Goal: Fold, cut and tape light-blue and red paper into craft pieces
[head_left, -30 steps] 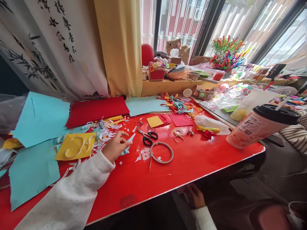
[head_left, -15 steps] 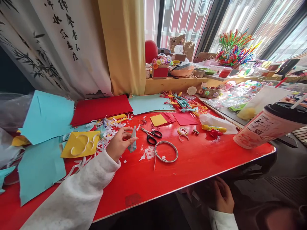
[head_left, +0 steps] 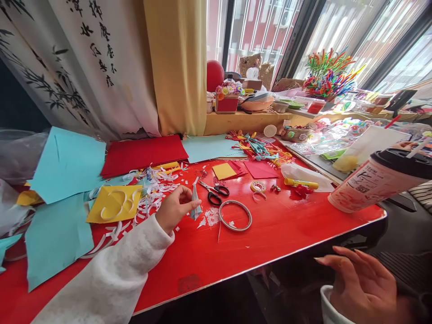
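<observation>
My left hand (head_left: 176, 208) pinches a small folded piece of pale blue paper (head_left: 195, 207) between thumb and fingers, above the red table (head_left: 202, 252). Just right of it lie black-handled scissors (head_left: 216, 192) with the blades pointing away. A ring of rolled tape (head_left: 250, 220) rests flat on the table nearby, beside white paper scraps (head_left: 212, 217). My right hand (head_left: 362, 279) is in the air beyond the table's front edge, with its fingers apart and nothing in them.
Blue paper sheets (head_left: 57, 243), a yellow square (head_left: 108, 204) and white strips lie on the left. Red card (head_left: 145, 155) and more paper are at the back. A tilted drink cup (head_left: 367, 184) stands at the right edge, near a yellow glue stick (head_left: 301, 183).
My right hand has risen and moved right from below the table edge, its fingers opening out. My left hand, still with the folded paper, has shifted slightly right.
</observation>
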